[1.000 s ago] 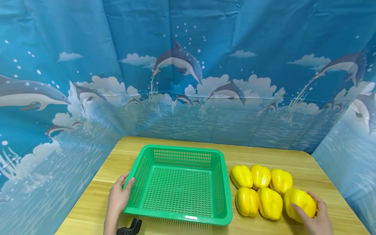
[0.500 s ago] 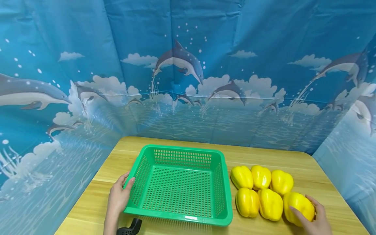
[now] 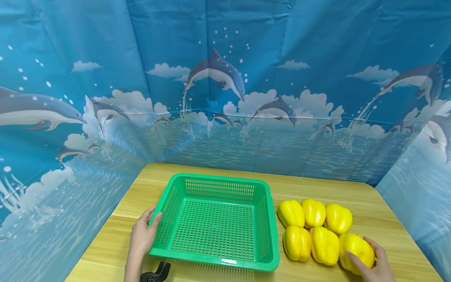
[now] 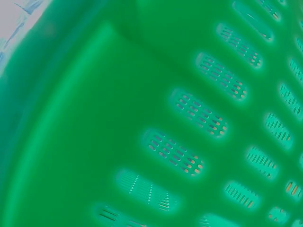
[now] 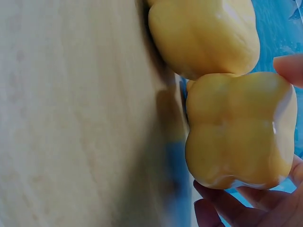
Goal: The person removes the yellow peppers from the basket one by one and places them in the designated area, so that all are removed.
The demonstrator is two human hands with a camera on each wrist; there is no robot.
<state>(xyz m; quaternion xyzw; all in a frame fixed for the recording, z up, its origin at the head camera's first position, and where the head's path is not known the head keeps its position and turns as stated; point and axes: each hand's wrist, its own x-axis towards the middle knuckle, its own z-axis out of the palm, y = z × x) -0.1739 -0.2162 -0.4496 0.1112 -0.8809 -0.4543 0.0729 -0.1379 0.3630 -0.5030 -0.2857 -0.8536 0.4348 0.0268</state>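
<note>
My left hand (image 3: 143,233) holds the left rim of a green plastic basket (image 3: 215,265), thumb over the edge and fingers on the outer side. Nothing lies on the basket's slotted floor. Close up, the left wrist view shows the basket wall (image 4: 94,109) with its slots; no fingers appear there. At the right, my right hand (image 3: 378,262) holds a yellow bell pepper (image 3: 356,252) between thumb and fingers. This pepper (image 5: 239,132) touches a neighbouring bell pepper (image 5: 208,38) in the right wrist view.
Other yellow bell peppers stand close together right of the basket: three in a back row (image 3: 313,212) and two in front (image 3: 325,246). A black object (image 3: 156,273) lies by the left forearm. The wooden table (image 3: 105,243) meets a dolphin-print curtain (image 3: 225,145) behind.
My right hand has brought its pepper slightly left and nearer, up against the front row. The left hand and the basket have stayed in place.
</note>
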